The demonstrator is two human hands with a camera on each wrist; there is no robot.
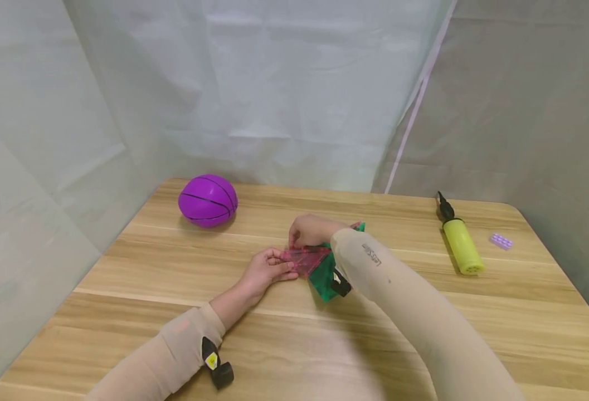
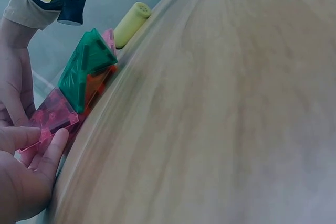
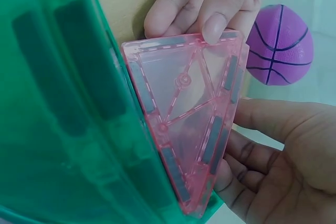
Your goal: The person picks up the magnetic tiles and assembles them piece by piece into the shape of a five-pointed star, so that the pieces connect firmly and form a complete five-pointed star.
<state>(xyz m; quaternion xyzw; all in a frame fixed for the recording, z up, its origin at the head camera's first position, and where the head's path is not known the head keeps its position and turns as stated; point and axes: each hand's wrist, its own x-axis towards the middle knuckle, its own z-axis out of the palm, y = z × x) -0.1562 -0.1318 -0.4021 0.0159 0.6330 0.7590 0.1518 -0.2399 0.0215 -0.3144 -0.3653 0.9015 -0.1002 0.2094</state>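
Observation:
A translucent pink triangular magnetic tile (image 3: 181, 98) stands against green magnetic tiles (image 1: 322, 280), forming part of a small structure on the table. My left hand (image 1: 266, 271) pinches the pink tile near one corner, thumb on its face in the right wrist view. On the tile's other edge, my right hand (image 1: 311, 231) has its thumb and curled fingers (image 3: 247, 156). Its forearm crosses over the green part in the head view. The left wrist view also shows an orange tile (image 2: 96, 83) beneath the green and another pink tile (image 2: 109, 39) behind it.
A purple ball (image 1: 208, 201) with black lines sits at the back left of the wooden table (image 1: 284, 356). To the right lie a yellow-green hand pump (image 1: 462, 245) with a black nozzle and a small lilac studded brick (image 1: 501, 241). Pale cloth hangs behind.

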